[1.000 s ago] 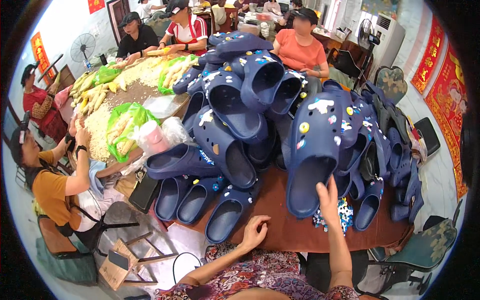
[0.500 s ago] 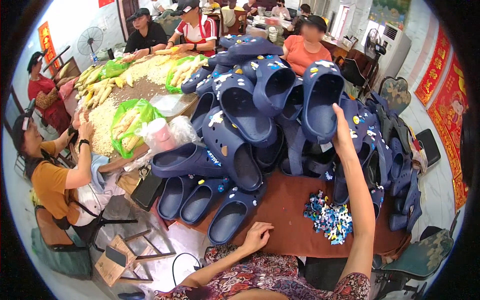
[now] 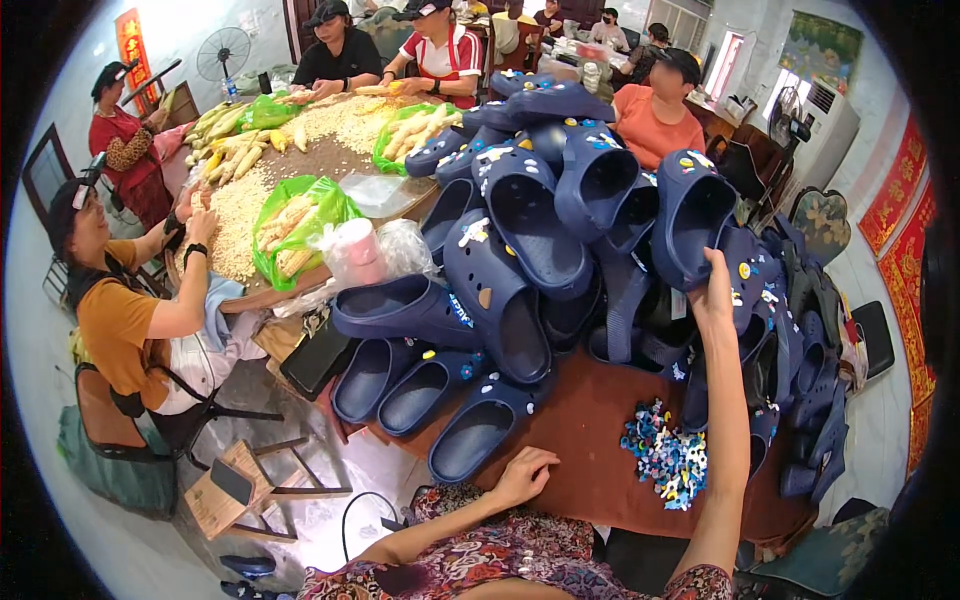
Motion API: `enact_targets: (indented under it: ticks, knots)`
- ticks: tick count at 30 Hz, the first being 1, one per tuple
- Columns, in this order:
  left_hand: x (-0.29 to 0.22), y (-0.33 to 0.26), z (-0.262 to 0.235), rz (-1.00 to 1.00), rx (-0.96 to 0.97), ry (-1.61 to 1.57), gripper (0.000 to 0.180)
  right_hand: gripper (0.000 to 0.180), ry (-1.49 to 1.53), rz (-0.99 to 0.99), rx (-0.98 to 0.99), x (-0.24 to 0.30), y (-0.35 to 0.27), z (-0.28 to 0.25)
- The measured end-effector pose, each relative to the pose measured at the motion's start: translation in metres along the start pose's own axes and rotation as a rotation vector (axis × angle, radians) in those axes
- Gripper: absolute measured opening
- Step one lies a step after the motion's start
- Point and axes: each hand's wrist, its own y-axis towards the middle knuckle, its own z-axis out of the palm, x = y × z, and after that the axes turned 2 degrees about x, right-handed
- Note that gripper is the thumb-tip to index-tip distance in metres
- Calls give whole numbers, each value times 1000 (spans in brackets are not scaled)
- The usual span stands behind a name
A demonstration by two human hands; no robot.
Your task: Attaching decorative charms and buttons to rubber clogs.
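Note:
My right hand (image 3: 713,298) grips a navy clog (image 3: 688,225) by its heel end, thumb on the rim, fingers hidden behind it. The clog is tilted upright against the right side of a tall heap of navy clogs (image 3: 535,240), many with colourful charms on their uppers. My left hand (image 3: 524,476) rests empty at the table's near edge, fingers loosely bent and apart. Just right of it, a small pile of blue, white and yellow shoe charms (image 3: 665,455) lies on the brown tabletop (image 3: 585,430). Three clogs stand in a row at the front left of the heap, the nearest one (image 3: 482,428) beside my left hand.
Beyond the heap, a table of corn kernels (image 3: 235,225) holds cobs and green bags (image 3: 300,215); several people work around it. A pink-and-white roll (image 3: 358,250) in clear plastic stands left of the heap. A wooden stool (image 3: 240,485) is on the floor at left. More clogs (image 3: 812,420) hang down at right.
The view has swung, so the whole scene sits further right. My right hand still holds the clog, slightly lower against the heap. The left hand has stayed at the table edge.

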Motion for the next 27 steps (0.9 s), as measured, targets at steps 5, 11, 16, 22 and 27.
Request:
enact_targets:
  ticks: [5,11,16,22,27]
  knots:
    - [-2,0,-2,9,16,9,25,63,-247,-54,-32,-14,-24,-3]
    - [-8,6,-3,15,27,16,22,66,-592,-348,-53,-40,-34,-1]
    - [-7,9,0,33,10,40,22,66,-841,-712,-117,-72,-17,-14]
    - [-7,7,0,28,-2,76,22,84,-1079,-784,-130,-58,-66,20]
    - [-12,9,1,8,7,81,20,77,-1282,-778,-89,-57,-72,17]
